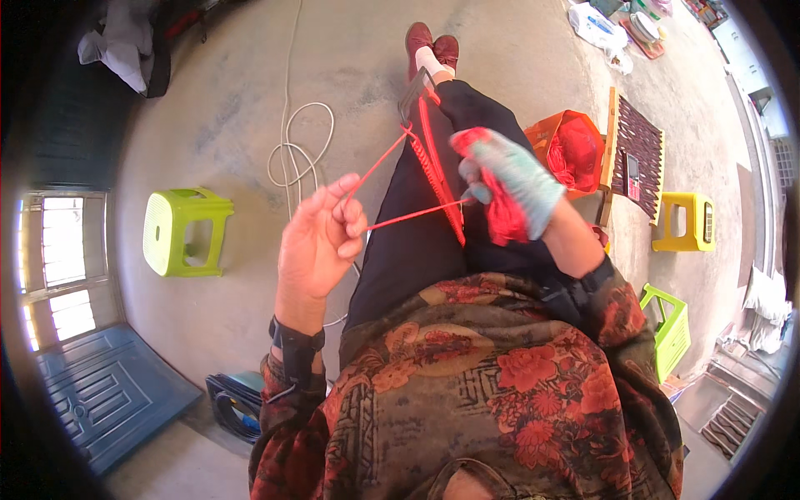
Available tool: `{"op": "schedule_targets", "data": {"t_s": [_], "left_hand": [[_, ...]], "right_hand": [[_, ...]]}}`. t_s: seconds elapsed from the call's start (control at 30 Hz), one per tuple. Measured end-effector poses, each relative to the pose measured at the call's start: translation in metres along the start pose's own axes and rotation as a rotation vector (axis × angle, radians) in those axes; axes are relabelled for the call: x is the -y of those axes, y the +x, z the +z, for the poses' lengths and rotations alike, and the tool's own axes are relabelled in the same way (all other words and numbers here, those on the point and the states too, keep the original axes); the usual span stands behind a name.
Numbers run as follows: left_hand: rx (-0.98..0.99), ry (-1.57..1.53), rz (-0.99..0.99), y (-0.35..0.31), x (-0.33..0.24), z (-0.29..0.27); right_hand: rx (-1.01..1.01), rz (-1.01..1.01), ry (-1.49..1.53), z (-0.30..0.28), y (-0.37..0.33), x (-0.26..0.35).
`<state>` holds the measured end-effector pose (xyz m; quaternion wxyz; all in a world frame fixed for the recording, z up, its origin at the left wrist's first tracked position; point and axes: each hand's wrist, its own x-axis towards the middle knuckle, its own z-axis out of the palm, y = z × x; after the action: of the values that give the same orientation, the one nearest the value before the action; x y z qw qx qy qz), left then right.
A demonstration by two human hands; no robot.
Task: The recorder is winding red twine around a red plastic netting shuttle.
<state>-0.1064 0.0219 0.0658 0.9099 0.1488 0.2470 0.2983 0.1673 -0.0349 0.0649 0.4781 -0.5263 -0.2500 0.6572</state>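
Here, L hand (321, 237) w/ red cord (417, 214); cable (286, 145) (looped), stool (169, 233) L.

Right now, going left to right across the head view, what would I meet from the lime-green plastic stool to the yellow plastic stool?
Lime-green plastic stool, bare left hand, thin taut red cord, right hand in a pale-green and red glove, orange-red bag, wood-edged brown panel, yellow plastic stool.

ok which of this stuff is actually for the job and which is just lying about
For the job:
red cord, taut between left hand and gloved right hand
red cordwork over the legs
probably the orange bag, with red material inside

Apparently just around:
green stool at left
pale cable
white plastic bag
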Motion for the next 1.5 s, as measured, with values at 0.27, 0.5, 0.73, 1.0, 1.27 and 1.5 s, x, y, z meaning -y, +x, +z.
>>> {"op": "schedule_targets", "data": {"t_s": [0.27,0.5,0.73,1.0,1.27,1.5], "left_hand": [[-0.15,0.591,0.039,-0.034,0.006,-0.023],[-0.227,1.044,0.062,-0.01,-0.023,-0.031],[-0.084,0.876,0.313,0.057,-0.005,0.012],[-0.033,0.782,0.251,0.084,0.007,0.0],[-0.065,0.977,0.199,0.068,0.009,-0.008],[-0.16,1.076,0.554,0.06,0.044,0.003]], "right_hand": [[-0.09,-0.138,-0.983,0.04,0.025,-0.018],[-0.232,-0.182,-0.846,0.016,0.005,-0.025],[-0.008,-0.014,-1.22,0.023,0.009,-0.029],[0.0,-0.105,-1.23,0.018,0.014,-0.042],[0.039,-0.069,-1.258,0.023,0.01,-0.037],[0.04,-0.101,-1.305,0.031,-0.003,-0.023]]}}
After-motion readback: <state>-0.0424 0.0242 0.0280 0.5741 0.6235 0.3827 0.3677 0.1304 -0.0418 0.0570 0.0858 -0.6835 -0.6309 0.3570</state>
